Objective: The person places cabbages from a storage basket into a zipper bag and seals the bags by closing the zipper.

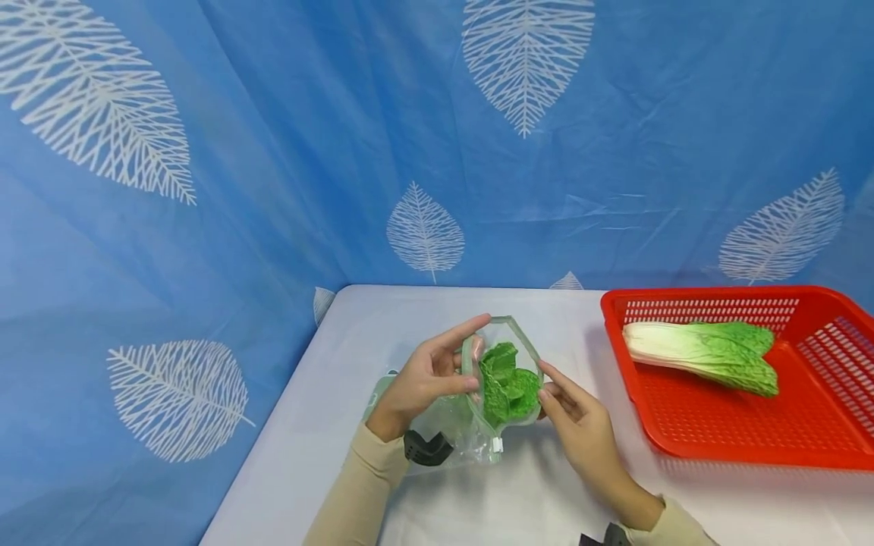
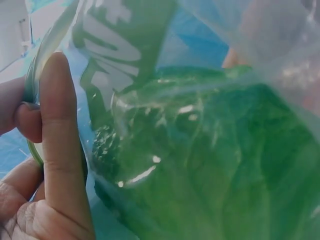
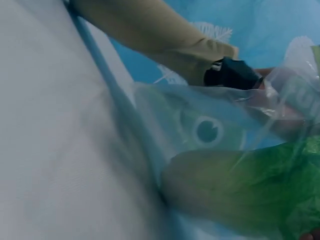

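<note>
A clear zip bag with a pale green rim and a white slider hangs tilted over the table, its mouth facing the head camera. Inside lies a leafy green vegetable; through the film in the right wrist view its pale stem shows. My left hand pinches the rim on the left between thumb and fingers; the left wrist view has this hand beside the printed film. At the opposite side of the mouth my right hand pinches the rim with thumb and fingers.
To the right a red basket stands on the white table, with a pale-stemmed green cabbage in it. Blue cloth with white leaf prints hangs behind and to the left of the table.
</note>
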`<move>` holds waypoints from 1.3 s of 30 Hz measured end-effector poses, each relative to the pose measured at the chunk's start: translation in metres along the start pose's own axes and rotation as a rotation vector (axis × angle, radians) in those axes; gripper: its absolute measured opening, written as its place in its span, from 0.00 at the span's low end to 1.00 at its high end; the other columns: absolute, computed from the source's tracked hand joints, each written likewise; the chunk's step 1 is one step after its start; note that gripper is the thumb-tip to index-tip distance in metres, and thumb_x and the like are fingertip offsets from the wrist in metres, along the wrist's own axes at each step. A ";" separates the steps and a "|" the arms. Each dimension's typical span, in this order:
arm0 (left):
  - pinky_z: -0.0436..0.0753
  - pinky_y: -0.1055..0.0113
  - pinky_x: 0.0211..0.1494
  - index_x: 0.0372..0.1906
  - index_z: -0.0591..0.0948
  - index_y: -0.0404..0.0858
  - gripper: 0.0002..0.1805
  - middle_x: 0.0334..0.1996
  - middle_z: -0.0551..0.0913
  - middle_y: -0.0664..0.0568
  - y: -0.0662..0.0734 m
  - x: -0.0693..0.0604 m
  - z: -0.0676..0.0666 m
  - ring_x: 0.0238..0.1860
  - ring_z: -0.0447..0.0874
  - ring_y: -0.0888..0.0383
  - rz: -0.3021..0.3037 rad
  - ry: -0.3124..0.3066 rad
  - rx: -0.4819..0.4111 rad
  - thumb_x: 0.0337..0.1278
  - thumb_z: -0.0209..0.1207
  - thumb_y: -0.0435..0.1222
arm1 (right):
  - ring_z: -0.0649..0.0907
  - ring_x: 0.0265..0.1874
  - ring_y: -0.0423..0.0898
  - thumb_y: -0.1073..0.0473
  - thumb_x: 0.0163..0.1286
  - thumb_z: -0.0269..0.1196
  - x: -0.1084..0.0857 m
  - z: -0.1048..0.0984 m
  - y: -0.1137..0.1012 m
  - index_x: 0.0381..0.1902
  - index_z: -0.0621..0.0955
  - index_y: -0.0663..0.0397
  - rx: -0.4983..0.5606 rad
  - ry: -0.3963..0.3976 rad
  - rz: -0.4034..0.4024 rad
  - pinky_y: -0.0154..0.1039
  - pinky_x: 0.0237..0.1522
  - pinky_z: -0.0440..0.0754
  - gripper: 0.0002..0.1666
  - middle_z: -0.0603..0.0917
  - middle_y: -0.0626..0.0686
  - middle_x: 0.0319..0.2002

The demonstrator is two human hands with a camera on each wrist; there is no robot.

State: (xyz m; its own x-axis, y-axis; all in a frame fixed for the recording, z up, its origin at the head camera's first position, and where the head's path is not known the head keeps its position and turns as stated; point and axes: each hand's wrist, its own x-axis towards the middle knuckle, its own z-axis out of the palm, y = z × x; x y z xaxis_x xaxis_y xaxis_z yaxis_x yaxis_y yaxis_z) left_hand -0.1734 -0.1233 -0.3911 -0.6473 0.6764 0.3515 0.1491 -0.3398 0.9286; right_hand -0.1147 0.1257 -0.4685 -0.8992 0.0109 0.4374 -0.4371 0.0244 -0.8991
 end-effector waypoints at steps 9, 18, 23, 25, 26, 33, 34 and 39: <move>0.87 0.66 0.42 0.82 0.55 0.39 0.46 0.59 0.71 0.39 0.007 0.000 0.000 0.34 0.81 0.60 0.006 -0.033 -0.007 0.67 0.67 0.36 | 0.87 0.34 0.46 0.60 0.76 0.63 0.030 -0.003 -0.039 0.68 0.76 0.67 0.117 -0.116 0.309 0.37 0.46 0.87 0.27 0.87 0.57 0.44; 0.88 0.65 0.43 0.81 0.56 0.36 0.45 0.78 0.52 0.37 0.046 0.003 -0.008 0.35 0.84 0.60 0.094 0.019 -0.003 0.65 0.67 0.33 | 0.87 0.34 0.49 0.59 0.74 0.66 0.082 -0.012 -0.106 0.67 0.79 0.61 -0.005 -0.262 0.231 0.37 0.49 0.85 0.26 0.87 0.56 0.40; 0.85 0.68 0.42 0.81 0.58 0.36 0.45 0.81 0.51 0.47 0.087 0.016 -0.010 0.42 0.84 0.59 0.098 0.054 0.070 0.64 0.68 0.31 | 0.87 0.36 0.51 0.53 0.74 0.67 0.122 -0.026 -0.175 0.67 0.81 0.51 -0.148 -0.323 0.169 0.36 0.48 0.85 0.26 0.89 0.56 0.41; 0.85 0.68 0.40 0.80 0.59 0.36 0.44 0.82 0.51 0.49 0.102 0.023 -0.009 0.44 0.84 0.59 0.093 0.074 0.115 0.64 0.67 0.30 | 0.87 0.38 0.52 0.50 0.74 0.67 0.137 -0.033 -0.203 0.67 0.81 0.45 -0.231 -0.348 0.137 0.35 0.48 0.84 0.25 0.89 0.56 0.41; 0.85 0.67 0.39 0.80 0.60 0.36 0.43 0.81 0.53 0.49 0.109 0.027 -0.009 0.43 0.84 0.58 0.086 0.086 0.140 0.63 0.67 0.30 | 0.87 0.38 0.52 0.49 0.73 0.67 0.144 -0.035 -0.214 0.66 0.82 0.43 -0.277 -0.356 0.114 0.34 0.48 0.83 0.25 0.89 0.56 0.40; 0.89 0.49 0.42 0.79 0.63 0.40 0.41 0.57 0.71 0.45 0.135 0.053 -0.001 0.31 0.80 0.55 -0.022 0.170 0.234 0.62 0.63 0.24 | 0.87 0.39 0.46 0.45 0.72 0.67 0.179 -0.052 -0.244 0.67 0.81 0.39 -0.561 -0.390 0.090 0.30 0.43 0.77 0.28 0.89 0.50 0.40; 0.89 0.49 0.42 0.79 0.63 0.40 0.41 0.53 0.71 0.44 0.136 0.057 0.001 0.30 0.80 0.55 -0.036 0.175 0.236 0.62 0.62 0.23 | 0.87 0.39 0.46 0.45 0.72 0.67 0.181 -0.055 -0.242 0.68 0.81 0.39 -0.579 -0.395 0.098 0.31 0.42 0.77 0.28 0.89 0.50 0.40; 0.89 0.51 0.42 0.80 0.62 0.40 0.42 0.52 0.70 0.42 0.136 0.065 0.004 0.30 0.81 0.56 -0.071 0.174 0.231 0.62 0.61 0.22 | 0.88 0.40 0.45 0.45 0.72 0.67 0.186 -0.062 -0.231 0.69 0.80 0.40 -0.600 -0.415 0.137 0.31 0.43 0.77 0.29 0.89 0.50 0.40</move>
State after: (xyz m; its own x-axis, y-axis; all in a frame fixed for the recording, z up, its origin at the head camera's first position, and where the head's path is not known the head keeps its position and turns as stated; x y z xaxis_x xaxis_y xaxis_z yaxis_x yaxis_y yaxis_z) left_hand -0.1926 -0.1227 -0.2415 -0.7778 0.5637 0.2779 0.2524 -0.1247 0.9595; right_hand -0.1801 0.1844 -0.1784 -0.9304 -0.3231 0.1729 -0.3414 0.5931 -0.7292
